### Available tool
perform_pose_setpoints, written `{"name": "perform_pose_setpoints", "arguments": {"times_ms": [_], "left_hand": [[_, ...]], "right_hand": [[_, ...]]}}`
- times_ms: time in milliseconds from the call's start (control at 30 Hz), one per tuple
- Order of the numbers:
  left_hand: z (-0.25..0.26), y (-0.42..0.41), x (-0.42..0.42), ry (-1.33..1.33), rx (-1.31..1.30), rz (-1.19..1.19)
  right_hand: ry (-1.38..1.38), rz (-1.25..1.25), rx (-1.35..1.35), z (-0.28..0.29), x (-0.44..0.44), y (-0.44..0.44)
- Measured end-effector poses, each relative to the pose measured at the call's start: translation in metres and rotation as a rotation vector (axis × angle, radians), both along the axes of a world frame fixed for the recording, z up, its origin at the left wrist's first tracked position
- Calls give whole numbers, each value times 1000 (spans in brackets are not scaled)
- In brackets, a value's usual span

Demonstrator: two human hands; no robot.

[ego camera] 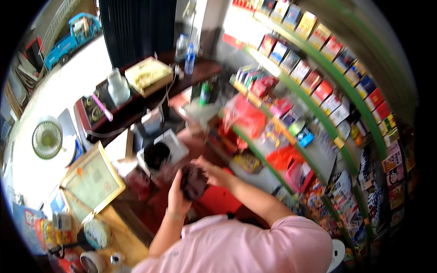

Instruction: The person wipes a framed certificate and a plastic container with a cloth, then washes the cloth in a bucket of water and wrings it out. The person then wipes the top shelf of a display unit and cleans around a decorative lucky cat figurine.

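My left hand [178, 195] holds a dark brown, crumpled-looking bundle [194, 184] in front of my chest. Blur hides what the bundle is made of. My right hand [212, 172] is at its upper right side with the fingers stretched out. Whether those fingers grip it or only rest near it is unclear. Just beyond my hands stands a white open box [179, 150], and a black rounded thing [156, 155] lies in it. Something red with a flat surface [222, 201] shows below my forearms.
Shelves with green edges [300, 85] full of small packs curve along the right. A dark wooden counter [205, 68] bears a glass jar [118, 87], a yellow box [150, 75] and a blue bottle [189, 59]. To the left are a gold-edged frame [92, 184] and a fan [47, 140].
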State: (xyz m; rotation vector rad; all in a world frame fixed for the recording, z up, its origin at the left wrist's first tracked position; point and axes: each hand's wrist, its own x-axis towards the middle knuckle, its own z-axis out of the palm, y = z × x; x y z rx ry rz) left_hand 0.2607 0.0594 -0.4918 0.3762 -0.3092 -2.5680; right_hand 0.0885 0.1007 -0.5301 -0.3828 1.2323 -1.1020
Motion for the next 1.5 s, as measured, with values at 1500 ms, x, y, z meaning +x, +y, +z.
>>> {"name": "perform_pose_setpoints", "arguments": {"times_ms": [1500], "left_hand": [[-44, -119, -187, -158, -364, -1153]], "right_hand": [[274, -1962, -815, 66, 51, 293]]}}
